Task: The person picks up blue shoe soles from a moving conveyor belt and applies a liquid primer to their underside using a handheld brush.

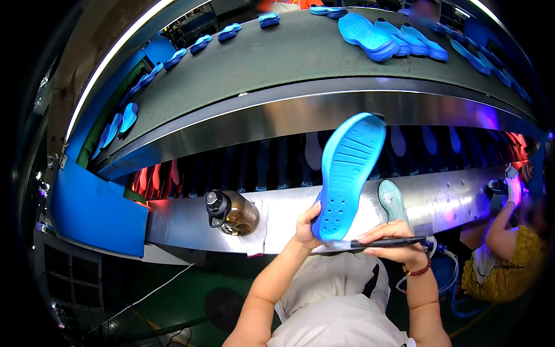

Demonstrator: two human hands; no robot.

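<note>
Pinching the blue sole (354,168) by its near end with the left hand (306,228), above the steel bench (283,214); gripping a brush (373,243) in the right hand (399,238), holding its tip at that end. Apparently brushing partway, not clearly showing how much is left.

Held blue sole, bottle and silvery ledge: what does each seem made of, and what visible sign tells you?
Held blue sole: probably moulded rubber or foam, satin; grooves and pits mark one evenly coloured piece.
Bottle: glossy plastic or glass, I can't tell which; its wall is see-through.
Silvery ledge: likely bare metal, softly shiny, with blurred reflections.
</note>
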